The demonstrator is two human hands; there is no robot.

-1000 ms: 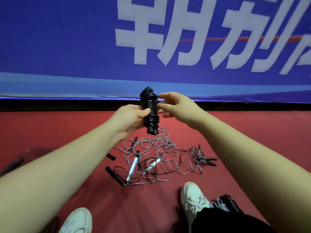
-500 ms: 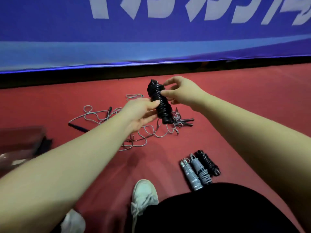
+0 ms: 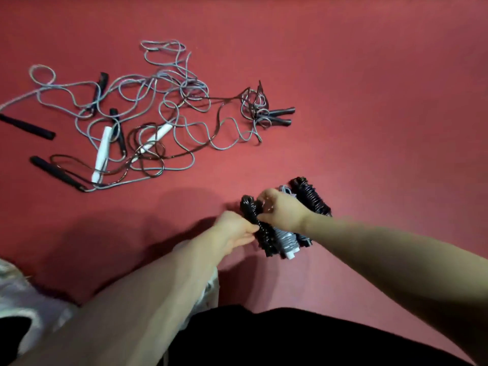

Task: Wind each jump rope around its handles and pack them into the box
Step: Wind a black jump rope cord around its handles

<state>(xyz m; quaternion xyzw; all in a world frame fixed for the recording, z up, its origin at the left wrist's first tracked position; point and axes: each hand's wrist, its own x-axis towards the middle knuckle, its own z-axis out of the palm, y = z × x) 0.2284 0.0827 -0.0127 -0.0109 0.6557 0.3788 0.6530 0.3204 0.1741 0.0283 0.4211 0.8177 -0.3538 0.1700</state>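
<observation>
A wound black jump rope (image 3: 260,231) sits low over the red floor, held at both sides. My left hand (image 3: 232,229) grips its lower part. My right hand (image 3: 281,210) pinches its upper end. Right beside it on the floor lie a wound grey rope with a white handle tip (image 3: 287,243) and another wound black rope (image 3: 311,198), both partly hidden by my right hand and wrist. A tangle of loose ropes (image 3: 158,109) with black and white handles (image 3: 101,151) spreads across the floor at upper left. No box is in view.
A pair of black handles (image 3: 280,116) lies at the tangle's right end. A white shoe (image 3: 15,294) shows at the lower left. My dark-clothed leg (image 3: 290,336) fills the bottom. Red floor (image 3: 383,101) extends to the right.
Both hands have brought the wound black rope down from mid-air to beside the two wound ropes on the floor. The view has tipped down, so the blue banner is gone.
</observation>
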